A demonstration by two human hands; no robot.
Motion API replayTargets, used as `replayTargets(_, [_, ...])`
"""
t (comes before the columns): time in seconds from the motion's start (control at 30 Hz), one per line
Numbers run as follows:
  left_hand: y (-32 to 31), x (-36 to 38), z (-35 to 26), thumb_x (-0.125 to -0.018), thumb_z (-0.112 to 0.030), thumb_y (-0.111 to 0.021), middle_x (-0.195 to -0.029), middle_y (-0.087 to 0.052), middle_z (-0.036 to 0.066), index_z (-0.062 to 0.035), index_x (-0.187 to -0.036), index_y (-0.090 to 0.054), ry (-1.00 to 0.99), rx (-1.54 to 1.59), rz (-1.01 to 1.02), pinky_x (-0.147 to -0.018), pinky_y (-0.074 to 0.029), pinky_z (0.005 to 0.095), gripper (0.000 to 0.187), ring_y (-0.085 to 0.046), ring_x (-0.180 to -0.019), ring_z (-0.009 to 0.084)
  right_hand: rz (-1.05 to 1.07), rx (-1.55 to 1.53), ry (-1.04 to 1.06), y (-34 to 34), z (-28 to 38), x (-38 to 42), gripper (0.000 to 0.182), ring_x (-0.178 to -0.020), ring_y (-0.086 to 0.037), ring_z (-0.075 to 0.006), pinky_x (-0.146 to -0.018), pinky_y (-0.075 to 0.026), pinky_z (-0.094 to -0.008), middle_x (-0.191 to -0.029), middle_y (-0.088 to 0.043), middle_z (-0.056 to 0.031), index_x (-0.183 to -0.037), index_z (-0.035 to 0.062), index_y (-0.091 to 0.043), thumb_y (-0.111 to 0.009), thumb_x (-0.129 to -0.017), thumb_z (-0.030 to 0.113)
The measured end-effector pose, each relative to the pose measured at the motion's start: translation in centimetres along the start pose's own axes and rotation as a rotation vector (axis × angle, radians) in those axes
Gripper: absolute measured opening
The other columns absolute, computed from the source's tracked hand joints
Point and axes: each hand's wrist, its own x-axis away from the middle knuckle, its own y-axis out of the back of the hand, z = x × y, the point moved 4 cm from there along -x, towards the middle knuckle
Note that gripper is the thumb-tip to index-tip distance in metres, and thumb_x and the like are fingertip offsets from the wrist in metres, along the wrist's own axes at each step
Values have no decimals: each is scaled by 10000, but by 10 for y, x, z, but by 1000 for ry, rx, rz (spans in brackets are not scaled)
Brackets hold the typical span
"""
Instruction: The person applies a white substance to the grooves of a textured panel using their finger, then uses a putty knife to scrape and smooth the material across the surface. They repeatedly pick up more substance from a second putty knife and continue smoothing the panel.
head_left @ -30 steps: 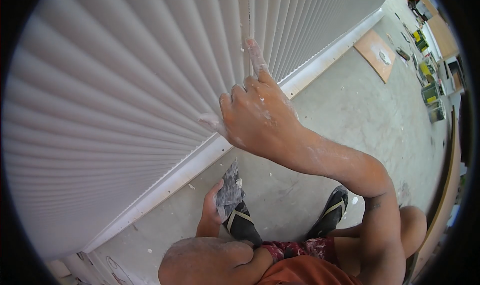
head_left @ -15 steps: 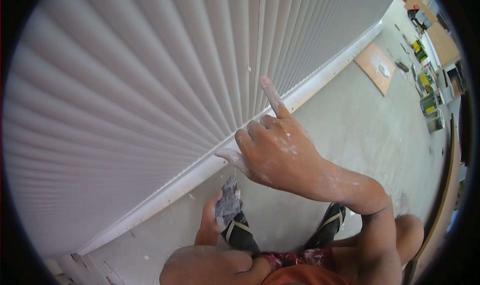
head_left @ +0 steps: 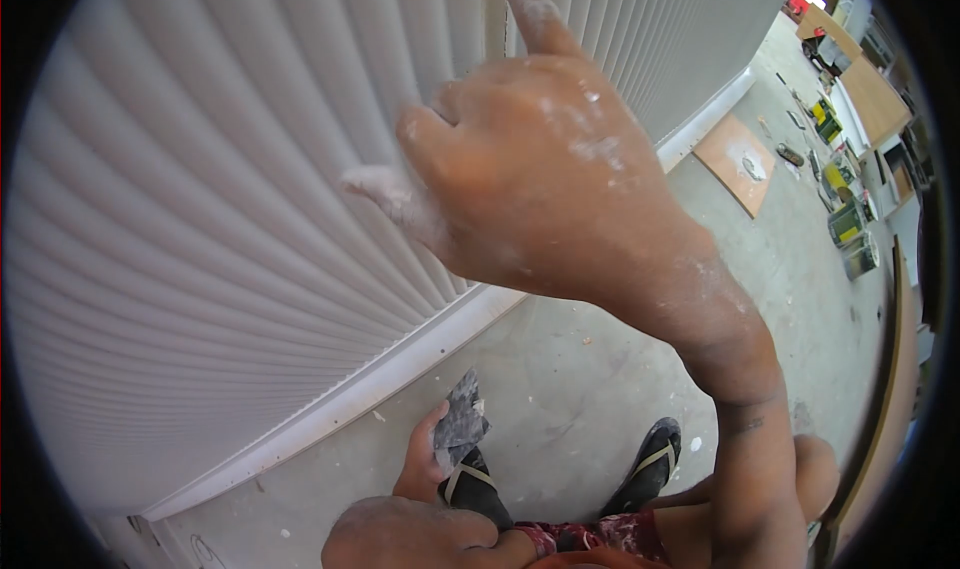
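White-smeared and large in the view, my right hand [head_left: 545,159] is raised in front of the ribbed white panel [head_left: 250,169]. One finger and the thumb stretch out while the other fingers curl in, and I see nothing held. The stretched finger reaches the vertical seam [head_left: 495,19] near the top edge; whether it touches is unclear. Low by my left foot, my left hand [head_left: 428,444] grips a grey, stained, flat piece [head_left: 460,414].
A white base strip [head_left: 400,369] runs diagonally along the panel's foot. A wooden board [head_left: 735,164] with white paste lies on the grey floor [head_left: 580,369]. Cans [head_left: 845,224] and tools stand at the right. My sandalled feet [head_left: 645,464] are below.
My right hand has moved up along the seam and appears larger, nearer the camera. My left hand still holds the grey piece low down. The view has shifted slightly.
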Motion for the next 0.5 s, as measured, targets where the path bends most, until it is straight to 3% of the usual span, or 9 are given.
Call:
replayTargets(0.1, [-8, 5, -1, -965, -237, -584, -1126, -684, 147, 3, -1262, -583, -23, -9, -98, -914, -544, 423, 381, -679, -994, 286, 56, 46, 9, -11, 3, 9, 455, -471, -578, -262, -1167, -222, -590, -501, -539, -68, -582, 59, -586, -634, -922, 358])
replayTargets(0.17, [-20, 9, -3, -932, -296, -628, -861, -730, 62, -82, -1046, -665, -28, -16, -121, -541, -597, 364, 246, -717, -712, 195, 65, 57, 19, -14, 5, 14, 462, -471, -581, -263, -1175, -196, -597, -503, -541, -69, -586, 53, -594, -628, -925, 365])
replayTargets(0.37, [-22, 7, -4, -942, -266, -615, -886, -736, 73, -63, -1063, -663, -45, 1, -101, -549, -597, 342, 242, -722, -722, 203, 85, 21, 16, -24, 12, 26, 469, -449, -559, -242, -1189, -149, -618, -481, -520, -71, -572, 54, -586, -633, -924, 361])
replayTargets(0.43, [-23, 8, -4, -943, -267, -612, -885, -735, 77, -57, -1063, -662, -37, 6, -100, -552, -599, 345, 247, -722, -722, 205, 59, 41, 59, -35, 15, 34, 306, -415, -503, -149, -1204, -118, -620, -417, -463, -6, -496, 97, -602, -636, -800, 100])
replayTargets(0.5, [-15, 7, -5, -945, -268, -609, -884, -735, 81, -52, -1063, -660, -33, 8, -100, -555, -601, 349, 252, -723, -721, 208, 137, -27, 49, -30, 17, 42, 276, -423, -511, -157, -1202, -129, -617, -418, -466, -13, -495, 94, -601, -631, -769, 78])
